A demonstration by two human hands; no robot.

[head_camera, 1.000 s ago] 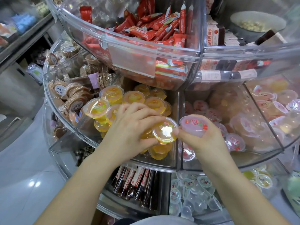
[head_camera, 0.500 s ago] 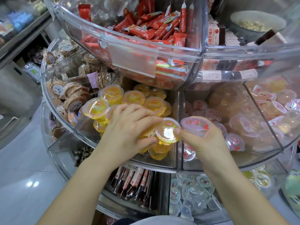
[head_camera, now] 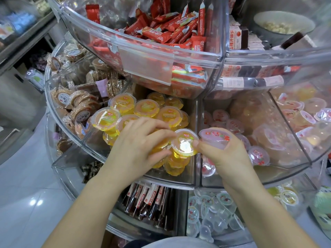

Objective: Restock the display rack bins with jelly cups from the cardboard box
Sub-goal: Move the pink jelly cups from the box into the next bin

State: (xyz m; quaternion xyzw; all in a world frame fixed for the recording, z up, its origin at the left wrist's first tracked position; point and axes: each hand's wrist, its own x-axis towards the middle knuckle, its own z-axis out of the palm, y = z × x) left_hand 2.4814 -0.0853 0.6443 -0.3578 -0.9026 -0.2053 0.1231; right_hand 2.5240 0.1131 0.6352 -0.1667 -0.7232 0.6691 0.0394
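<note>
A person faces a round, tiered display rack [head_camera: 211, 59] made of clear, glossy plastic, split into wedge-shaped bins by see-through walls. Both bare forearms reach in from below.

The left hand [head_camera: 138, 145] lies over a heap of yellow jelly cups [head_camera: 143, 110] in the middle tier's left bin, its fingers curled round the side of one yellow cup [head_camera: 184, 142] at the front of the heap. That cup is small and round, of thin transparent plastic with a shiny peel-off lid that catches the light. The right hand [head_camera: 222, 151] touches the same cup's lid edge with its thumb, while its curled fingers cradle a pink jelly cup [head_camera: 215, 136] with a red-printed lid. This pink cup sits just above the divider, at the front of the neighbouring bin, which holds more pink cups [head_camera: 232, 122].

The top tier holds crinkly red foil snack packets [head_camera: 172, 31]. To the left, round brown biscuits [head_camera: 78, 104] in clear wrappers fill another bin. On the bottom tier are dark stick-shaped sweets [head_camera: 148, 203] and a bin of pale, near-colourless jelly cups [head_camera: 213, 217].

The floor [head_camera: 28, 194] is smooth, pale grey tile with light glinting on it. Blurred shop shelving [head_camera: 21, 29] stands at the upper left.
</note>
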